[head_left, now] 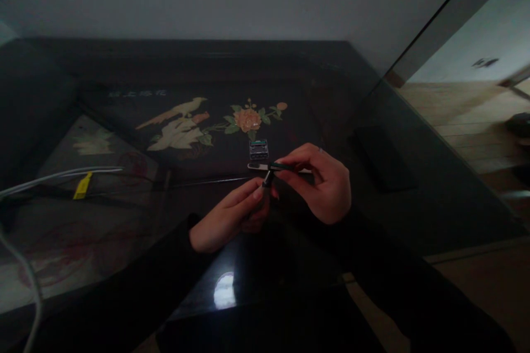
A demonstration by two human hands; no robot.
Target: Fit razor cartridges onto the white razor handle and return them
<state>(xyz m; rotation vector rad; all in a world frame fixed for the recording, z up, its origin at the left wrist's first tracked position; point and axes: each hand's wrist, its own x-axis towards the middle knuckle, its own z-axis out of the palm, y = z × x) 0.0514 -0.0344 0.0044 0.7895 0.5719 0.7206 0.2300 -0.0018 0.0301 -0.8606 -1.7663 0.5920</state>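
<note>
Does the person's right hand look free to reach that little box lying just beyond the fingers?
Probably not at once: the right hand is pinching a thin dark tool, though nothing blocks the way to the small box.

Quick count of what's showing up here: two bare hands, the left hand (232,215) and the right hand (321,182), are sitting over one dark glossy table with a painted bird-and-flower panel (186,127). Between the fingertips one small dark pen-like stick (268,178) is showing, plus one slim dark-and-pale bar (269,166) right by it. One small grey-and-teal rectangular block (259,149) is lying on the table. Two pale cables (62,175) are running in from the left, with one yellow tag (83,186) on them.
</note>
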